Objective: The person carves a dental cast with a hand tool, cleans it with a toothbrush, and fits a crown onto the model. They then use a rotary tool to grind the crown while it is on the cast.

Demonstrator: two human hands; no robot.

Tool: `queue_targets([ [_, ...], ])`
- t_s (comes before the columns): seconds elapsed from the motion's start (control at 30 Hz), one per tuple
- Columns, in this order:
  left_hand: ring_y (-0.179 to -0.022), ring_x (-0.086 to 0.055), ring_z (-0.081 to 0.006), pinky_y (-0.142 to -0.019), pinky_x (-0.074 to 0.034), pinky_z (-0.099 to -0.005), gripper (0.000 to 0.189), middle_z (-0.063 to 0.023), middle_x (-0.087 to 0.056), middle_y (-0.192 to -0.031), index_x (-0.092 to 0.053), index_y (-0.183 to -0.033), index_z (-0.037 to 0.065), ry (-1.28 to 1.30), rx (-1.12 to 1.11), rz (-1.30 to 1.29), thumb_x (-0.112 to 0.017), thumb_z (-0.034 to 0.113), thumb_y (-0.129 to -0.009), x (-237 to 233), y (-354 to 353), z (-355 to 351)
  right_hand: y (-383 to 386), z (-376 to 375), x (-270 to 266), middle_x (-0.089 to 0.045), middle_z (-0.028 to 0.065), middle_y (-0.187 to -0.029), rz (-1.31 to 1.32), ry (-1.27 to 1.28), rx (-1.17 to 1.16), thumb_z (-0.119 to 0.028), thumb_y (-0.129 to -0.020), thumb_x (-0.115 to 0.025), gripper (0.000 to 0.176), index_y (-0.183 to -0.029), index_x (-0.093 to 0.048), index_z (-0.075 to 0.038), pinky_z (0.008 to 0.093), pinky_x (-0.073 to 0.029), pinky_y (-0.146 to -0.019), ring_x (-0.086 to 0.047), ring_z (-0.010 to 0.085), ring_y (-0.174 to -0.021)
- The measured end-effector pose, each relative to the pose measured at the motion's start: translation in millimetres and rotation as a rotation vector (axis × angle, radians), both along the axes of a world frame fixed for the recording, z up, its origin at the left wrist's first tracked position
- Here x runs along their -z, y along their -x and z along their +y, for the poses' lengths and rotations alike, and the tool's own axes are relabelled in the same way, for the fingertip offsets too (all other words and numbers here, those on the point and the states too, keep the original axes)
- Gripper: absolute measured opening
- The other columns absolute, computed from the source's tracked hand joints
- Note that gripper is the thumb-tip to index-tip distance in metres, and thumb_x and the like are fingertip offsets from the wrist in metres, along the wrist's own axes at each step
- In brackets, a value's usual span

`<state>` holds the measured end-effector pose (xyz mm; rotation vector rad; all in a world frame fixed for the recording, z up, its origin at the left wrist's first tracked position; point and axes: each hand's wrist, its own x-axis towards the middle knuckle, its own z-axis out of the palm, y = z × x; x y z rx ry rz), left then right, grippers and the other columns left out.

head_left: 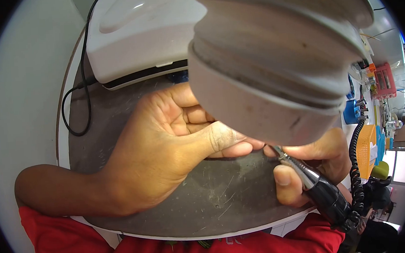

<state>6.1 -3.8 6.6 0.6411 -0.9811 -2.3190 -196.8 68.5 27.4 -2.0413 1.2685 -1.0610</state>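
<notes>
My right hand (pixel 331 157) is closed around a black and silver rotary handpiece (pixel 317 184), with its narrow tip pointing up and left toward my left fingertips. A coiled black cord (pixel 354 163) runs up at the handpiece's right. My left hand (pixel 184 132) reaches in from the left with thumb and fingers pressed together close to the tip. Whatever is pinched there is too small or hidden to make out. A large off-white ribbed nozzle (pixel 275 88) hangs just above both hands and covers some of my fingers.
A white machine with a rounded cover (pixel 149 36) stands at the back left, its black cable (pixel 86 87) looping down the side. The grey tabletop (pixel 216 196) is scratched. Along the right are a blue holder (pixel 351 111), an orange basket (pixel 366 150) and a red rack (pixel 385 80).
</notes>
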Motion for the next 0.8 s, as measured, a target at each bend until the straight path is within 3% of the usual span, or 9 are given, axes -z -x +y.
queue_targets([
  [0.1, -0.098, -0.062, -0.0201, -0.089, -0.051, -0.0272, 0.023, -0.0157, -0.063, -0.103, -0.059, -0.106, -0.004, -0.025, -0.010, 0.017, -0.061, 0.001, -0.084, 2, 0, 1, 0, 2, -4, -0.062, 0.0142, -0.100, 0.017, -0.096, 0.022, -0.006, -0.077, -0.067, 0.020, -0.094, -0.059, 0.001, 0.0231, -0.043, -0.082, -0.059, 0.0139, -0.090],
  [0.2, -0.097, -0.061, -0.0201, -0.089, -0.050, -0.0282, 0.024, -0.0147, -0.063, -0.103, -0.059, -0.108, -0.004, -0.035, -0.039, 0.034, -0.061, 0.002, -0.084, 3, 2, 2, -2, 1, 1, -0.059, 0.0191, -0.103, -0.097, 0.091, -0.072, -0.006, -0.081, -0.067, 0.023, -0.101, -0.057, 0.000, 0.0310, -0.043, -0.086, -0.058, 0.0227, -0.097],
  [0.27, -0.097, -0.061, -0.0202, -0.087, -0.050, -0.0300, 0.027, -0.0135, -0.062, -0.104, -0.057, -0.111, -0.003, 0.065, -0.072, -0.019, -0.061, 0.002, -0.085, 4, 3, 3, -3, 2, 2, -0.059, 0.0181, -0.102, -0.089, 0.095, -0.089, -0.006, -0.080, -0.067, 0.023, -0.100, -0.057, 0.000, 0.0301, -0.043, -0.085, -0.058, 0.0216, -0.096],
  [0.8, -0.099, -0.059, -0.0204, -0.090, -0.047, -0.0332, 0.022, -0.0141, -0.062, -0.103, -0.058, -0.107, -0.003, 0.073, -0.061, 0.127, -0.058, 0.007, -0.088, 13, 0, 4, -9, 0, 3, -0.061, 0.0102, -0.097, 0.060, 0.000, 0.040, -0.008, -0.077, -0.069, 0.025, -0.098, -0.058, 0.000, 0.0225, -0.043, -0.080, -0.058, 0.0135, -0.089],
])
